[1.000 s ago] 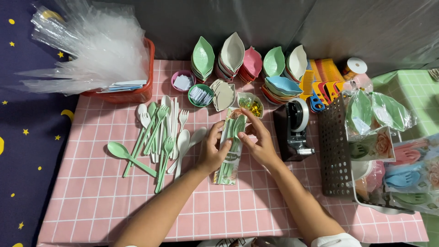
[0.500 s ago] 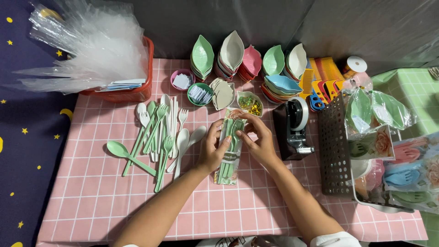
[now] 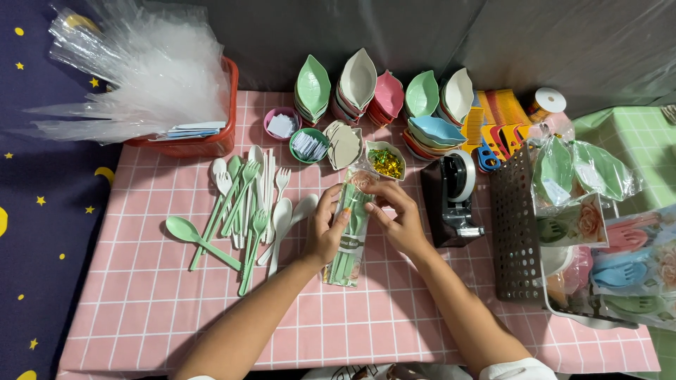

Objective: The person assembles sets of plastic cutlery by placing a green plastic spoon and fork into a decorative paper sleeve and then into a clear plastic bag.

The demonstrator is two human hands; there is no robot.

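A clear plastic sleeve (image 3: 346, 243) holding green cutlery lies lengthwise on the pink checked tablecloth (image 3: 141, 309). My left hand (image 3: 325, 229) grips its left side near the top. My right hand (image 3: 398, 219) holds the upper right part, with fingers pinching the sleeve's open end by a small dish of gold and green bits (image 3: 385, 162). Both hands are closed on the sleeve.
Loose green and white spoons and forks (image 3: 243, 207) lie left of my hands. A black tape dispenser (image 3: 451, 197) stands to the right, with a dark mesh basket (image 3: 514, 232) beyond. Leaf-shaped dishes (image 3: 359, 88) line the back. A red basket of clear bags (image 3: 179, 137) sits far left.
The sleeve's top has been drawn in slightly under my fingers; my right hand's fingers have shifted along the open end. The rest of the table is unchanged.
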